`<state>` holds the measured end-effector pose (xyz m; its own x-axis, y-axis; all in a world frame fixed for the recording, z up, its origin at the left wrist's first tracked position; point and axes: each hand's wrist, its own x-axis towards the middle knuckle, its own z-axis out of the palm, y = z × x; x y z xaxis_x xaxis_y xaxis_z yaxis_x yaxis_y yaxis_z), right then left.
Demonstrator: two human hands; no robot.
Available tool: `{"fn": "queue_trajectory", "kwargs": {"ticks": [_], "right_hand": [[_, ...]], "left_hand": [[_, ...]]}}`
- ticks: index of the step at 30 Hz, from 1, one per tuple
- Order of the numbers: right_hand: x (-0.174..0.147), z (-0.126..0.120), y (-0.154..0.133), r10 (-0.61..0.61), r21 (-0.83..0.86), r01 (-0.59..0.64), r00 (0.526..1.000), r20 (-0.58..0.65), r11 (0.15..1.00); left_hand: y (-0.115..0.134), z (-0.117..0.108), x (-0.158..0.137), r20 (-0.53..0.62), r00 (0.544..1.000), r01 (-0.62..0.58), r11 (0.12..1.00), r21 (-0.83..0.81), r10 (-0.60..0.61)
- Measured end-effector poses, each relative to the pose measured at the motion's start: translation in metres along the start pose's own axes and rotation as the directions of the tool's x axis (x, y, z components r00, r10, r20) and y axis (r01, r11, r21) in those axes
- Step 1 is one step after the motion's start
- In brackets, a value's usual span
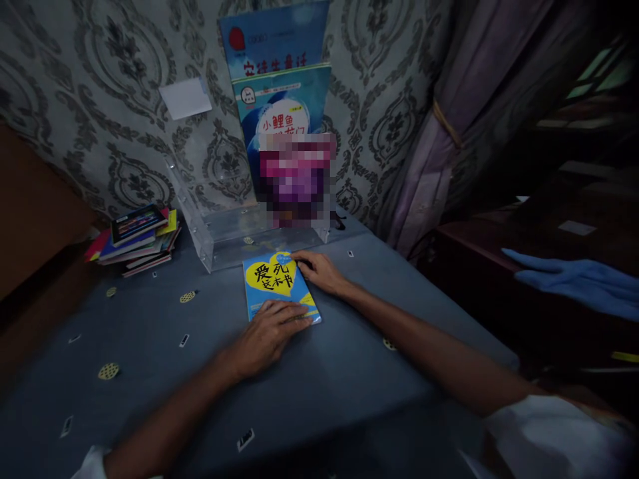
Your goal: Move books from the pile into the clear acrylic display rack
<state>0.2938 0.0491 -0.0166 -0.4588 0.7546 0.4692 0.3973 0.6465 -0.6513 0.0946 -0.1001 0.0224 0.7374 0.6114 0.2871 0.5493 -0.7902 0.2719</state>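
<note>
A blue book (253, 291) with a yellow heart and black characters on its cover lies flat on the table, a little tilted. Across its lower edge rests my left hand (272, 326), palm down, with the fingers laid flat on the cover. My right hand (322, 271) is at the book's upper right corner, its fingers bent and closed on the edge there. Just behind the book stands a clear acrylic rack (204, 233). Upright in the rack are a blue book (274, 41), a teal book (247, 120) in front of it, and a blurred-out pink and purple item (295, 176).
A pile of books (140, 239) sits at the left of the rack. The table (164, 399) has a grey-blue patterned cloth. Behind it are a patterned wall and a tied purple curtain (419, 179). Blue gloves (579, 283) lie on dark furniture to the right.
</note>
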Motion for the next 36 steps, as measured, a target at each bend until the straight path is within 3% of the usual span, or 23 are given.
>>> {"fn": "queue_trajectory", "kwargs": {"ticks": [19,30,36], "right_hand": [[-0.013,-0.009,-0.020,0.076,0.029,-0.075,0.997,-0.027,0.997],[-0.016,-0.012,-0.026,0.035,-0.054,-0.035,0.999,0.010,0.998],[-0.017,-0.009,-0.026,-0.074,-0.061,0.075,0.997,0.017,0.995]], "left_hand": [[-0.002,0.006,-0.001,-0.024,1.000,0.018,1.000,0.000,-0.018],[-0.002,0.004,0.001,-0.023,1.000,0.011,1.000,0.017,-0.010],[-0.003,0.001,-0.002,-0.086,0.994,0.051,0.993,-0.111,-0.061]]}}
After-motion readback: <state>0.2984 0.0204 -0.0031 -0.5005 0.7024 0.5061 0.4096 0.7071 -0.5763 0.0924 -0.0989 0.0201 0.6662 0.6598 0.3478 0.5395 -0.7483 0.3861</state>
